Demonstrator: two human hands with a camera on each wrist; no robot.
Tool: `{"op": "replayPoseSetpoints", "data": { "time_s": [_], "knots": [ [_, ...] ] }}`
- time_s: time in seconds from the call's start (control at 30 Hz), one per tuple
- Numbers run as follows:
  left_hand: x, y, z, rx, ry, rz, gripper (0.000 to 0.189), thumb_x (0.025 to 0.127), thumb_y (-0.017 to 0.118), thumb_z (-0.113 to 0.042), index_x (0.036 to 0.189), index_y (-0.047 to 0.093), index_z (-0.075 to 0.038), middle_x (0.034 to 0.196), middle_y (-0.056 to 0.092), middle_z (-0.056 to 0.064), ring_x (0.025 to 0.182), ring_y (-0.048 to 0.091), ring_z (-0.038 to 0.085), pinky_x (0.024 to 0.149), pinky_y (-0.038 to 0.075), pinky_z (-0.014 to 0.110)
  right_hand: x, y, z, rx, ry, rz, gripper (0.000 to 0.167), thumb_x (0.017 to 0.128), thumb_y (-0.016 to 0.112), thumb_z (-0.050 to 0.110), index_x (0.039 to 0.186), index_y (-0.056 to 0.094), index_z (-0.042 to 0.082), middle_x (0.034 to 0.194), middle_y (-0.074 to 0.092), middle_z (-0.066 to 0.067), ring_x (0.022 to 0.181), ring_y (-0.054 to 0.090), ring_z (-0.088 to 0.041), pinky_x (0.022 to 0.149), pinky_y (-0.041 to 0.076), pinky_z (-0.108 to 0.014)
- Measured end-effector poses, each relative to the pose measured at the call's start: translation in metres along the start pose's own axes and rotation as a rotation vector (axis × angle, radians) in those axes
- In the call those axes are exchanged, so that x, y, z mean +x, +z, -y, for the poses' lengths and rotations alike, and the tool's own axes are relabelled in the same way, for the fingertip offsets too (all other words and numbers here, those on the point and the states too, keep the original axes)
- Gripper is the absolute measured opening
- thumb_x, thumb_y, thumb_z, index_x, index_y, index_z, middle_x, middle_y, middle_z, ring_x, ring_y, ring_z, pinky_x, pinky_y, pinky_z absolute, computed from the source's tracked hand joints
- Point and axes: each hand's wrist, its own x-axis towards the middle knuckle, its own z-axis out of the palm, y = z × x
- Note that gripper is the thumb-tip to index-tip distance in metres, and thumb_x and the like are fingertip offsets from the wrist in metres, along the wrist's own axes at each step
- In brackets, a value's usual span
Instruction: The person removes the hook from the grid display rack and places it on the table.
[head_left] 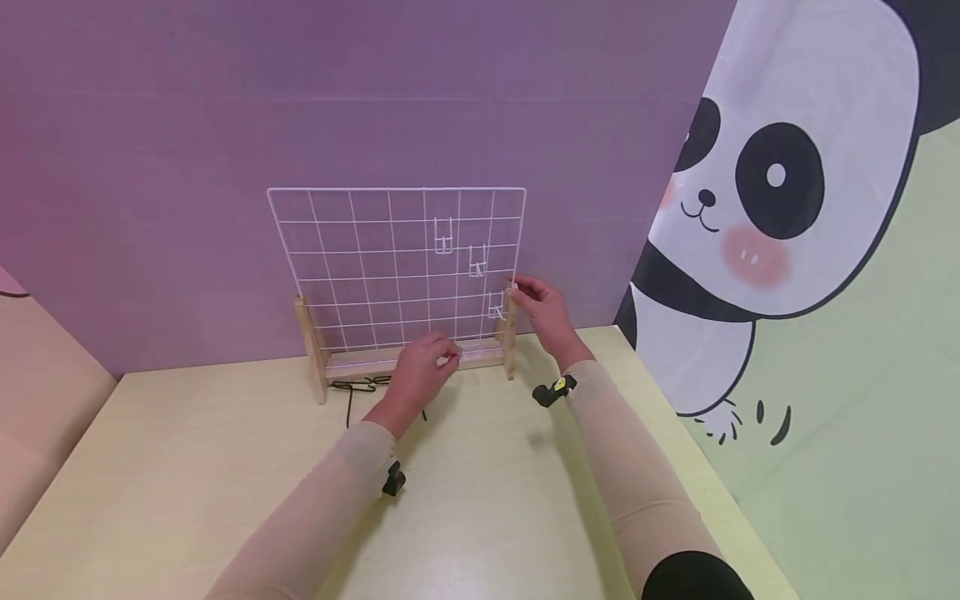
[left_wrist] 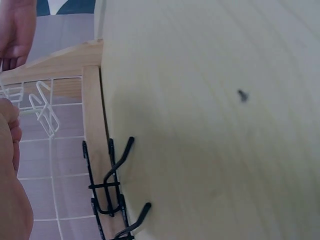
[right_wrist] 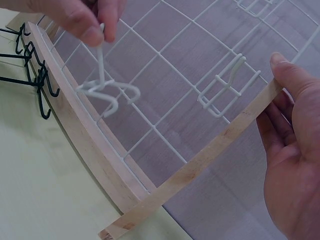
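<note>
A white wire grid panel [head_left: 397, 189] stands upright in a wooden stand [head_left: 309, 342] against the wall. Between thumb and finger, my left hand [head_left: 417, 375] pinches a white wire hook [right_wrist: 103, 89] by its prong, in front of the grid's lower right part. My right hand [head_left: 545, 315] grips the right side of the frame near the top of the wooden upright [right_wrist: 200, 161], thumb in front and fingers behind. Three white hooks hang on the grid in a descending diagonal: an upper one [head_left: 444, 244], a middle one [head_left: 477, 267] and a lower one [head_left: 496, 311].
Several black wire hooks [left_wrist: 106, 186] lie against the stand's base bar, left of centre. The pale wooden table [head_left: 480, 500] reaches a purple wall covering [head_left: 187, 208] behind the stand. At the right is a wall sheet with a printed panda [head_left: 847, 167].
</note>
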Motion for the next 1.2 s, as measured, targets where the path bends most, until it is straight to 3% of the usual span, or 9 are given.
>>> {"op": "replayPoseSetpoints", "data": {
  "time_s": [0.43, 0.93, 1.2],
  "knots": [
    [-0.002, 0.012, 0.005, -0.003, -0.061, 0.065, 0.005, 0.101, 0.081, -0.005, 0.104, 0.082, -0.009, 0.105, 0.075, 0.002, 0.102, 0.075, 0.024, 0.091, 0.065, 0.039, 0.001, 0.000, 0.000, 0.005, 0.003, 0.003, 0.035, 0.108, 0.073, 0.012, 0.141, 0.071, 0.000, 0.142, 0.072, -0.018, 0.121, 0.066, -0.017, 0.117, 0.051, -0.038],
    [-0.003, 0.020, 0.012, 0.029, -0.028, 0.096, 0.007, 0.098, 0.079, -0.002, 0.098, 0.082, -0.009, 0.103, 0.077, 0.002, 0.099, 0.076, 0.022, 0.091, 0.064, 0.041, 0.000, 0.002, -0.001, 0.027, 0.014, -0.011, 0.035, 0.108, 0.073, 0.010, 0.140, 0.070, -0.003, 0.134, 0.073, -0.015, 0.117, 0.066, -0.015, 0.110, 0.053, -0.032],
    [-0.002, 0.020, 0.007, 0.034, 0.017, 0.094, 0.010, 0.096, 0.078, 0.001, 0.094, 0.081, -0.008, 0.099, 0.077, 0.003, 0.096, 0.075, 0.024, 0.091, 0.063, 0.042, 0.001, 0.001, -0.001, 0.027, 0.012, -0.013, 0.036, 0.108, 0.074, 0.012, 0.140, 0.070, -0.003, 0.130, 0.074, -0.010, 0.117, 0.065, -0.015, 0.111, 0.052, -0.033]
  ]
}}
